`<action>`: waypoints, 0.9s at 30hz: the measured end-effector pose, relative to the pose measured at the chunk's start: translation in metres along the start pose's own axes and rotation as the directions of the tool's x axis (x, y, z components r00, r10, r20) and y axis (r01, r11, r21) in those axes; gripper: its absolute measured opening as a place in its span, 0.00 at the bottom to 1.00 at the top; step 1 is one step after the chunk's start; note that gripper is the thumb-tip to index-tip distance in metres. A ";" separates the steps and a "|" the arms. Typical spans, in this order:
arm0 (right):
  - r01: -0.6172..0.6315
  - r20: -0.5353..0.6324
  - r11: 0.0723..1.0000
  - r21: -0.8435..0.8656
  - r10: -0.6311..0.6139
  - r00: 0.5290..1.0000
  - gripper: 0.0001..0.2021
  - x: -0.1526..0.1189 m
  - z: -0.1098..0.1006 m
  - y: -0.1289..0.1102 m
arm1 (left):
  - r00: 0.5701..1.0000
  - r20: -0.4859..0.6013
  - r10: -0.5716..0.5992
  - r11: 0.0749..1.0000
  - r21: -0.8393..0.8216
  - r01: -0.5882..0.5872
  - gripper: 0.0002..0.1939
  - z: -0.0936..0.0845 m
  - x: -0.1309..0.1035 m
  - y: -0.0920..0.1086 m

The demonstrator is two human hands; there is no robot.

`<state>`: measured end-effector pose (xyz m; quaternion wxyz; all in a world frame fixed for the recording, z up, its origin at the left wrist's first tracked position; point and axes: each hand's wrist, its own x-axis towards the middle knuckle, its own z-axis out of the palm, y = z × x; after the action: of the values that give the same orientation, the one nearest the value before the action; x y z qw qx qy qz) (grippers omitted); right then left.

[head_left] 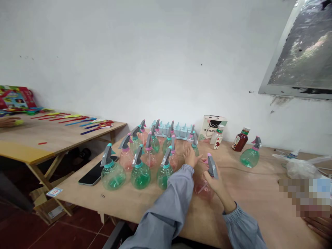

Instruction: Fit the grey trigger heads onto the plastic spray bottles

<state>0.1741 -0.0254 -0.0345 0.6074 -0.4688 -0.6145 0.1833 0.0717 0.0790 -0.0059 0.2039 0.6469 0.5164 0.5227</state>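
My right hand point(217, 182) grips the neck of a pink spray bottle point(203, 187) with a grey trigger head, standing on the wooden table point(254, 193). My left hand point(191, 156) reaches forward with fingers apart, just beside a small green spray bottle point(195, 146) at the edge of a cluster of several green and pink spray bottles point(140, 162). Whether it touches that bottle I cannot tell. Both arms wear grey-blue sleeves.
A lone green spray bottle point(250, 154) stands at the right, near a dark sauce bottle point(240, 139), a small white bottle point(218, 137) and a carton point(211, 128). A black phone point(94, 173) lies at the left. Another person's hand point(9, 121) rests on the neighbouring table point(52, 138).
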 end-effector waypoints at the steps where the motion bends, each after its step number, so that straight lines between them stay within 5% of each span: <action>1: 0.008 0.000 1.000 -0.007 -0.008 1.000 0.33 0.000 0.000 0.000 | 0.999 0.037 0.003 0.999 0.055 -0.005 0.41 0.000 -0.004 0.000; 6: 0.030 -0.029 0.999 0.019 -0.029 0.999 0.30 -0.001 -0.008 -0.005 | 0.985 0.166 0.043 0.942 0.322 -0.096 0.39 -0.015 -0.048 -0.007; 11: 0.023 -0.049 0.999 0.039 -0.021 0.999 0.23 -0.005 -0.012 -0.009 | 0.983 0.161 0.085 0.960 0.250 -0.124 0.40 -0.032 -0.080 -0.025; 17: 0.023 -0.008 0.998 0.051 -0.022 1.000 0.08 -0.006 -0.017 -0.008 | 0.980 0.161 0.115 0.968 0.204 -0.147 0.40 -0.030 -0.079 -0.031; 23: 0.081 -0.011 0.996 -0.025 -0.081 0.997 0.16 -0.006 -0.020 0.003 | 0.976 0.166 0.138 0.969 0.181 -0.167 0.41 -0.030 -0.077 -0.034; 27: 0.125 -0.058 0.985 -0.121 -0.133 0.990 0.12 -0.008 -0.020 0.016 | 0.974 0.167 0.155 0.969 0.166 -0.183 0.40 -0.029 -0.076 -0.037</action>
<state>0.1968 -0.0308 -0.0481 0.6093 -0.4686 -0.6330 0.0920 0.0353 0.0179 -0.0606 0.1381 0.7425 0.4875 0.4381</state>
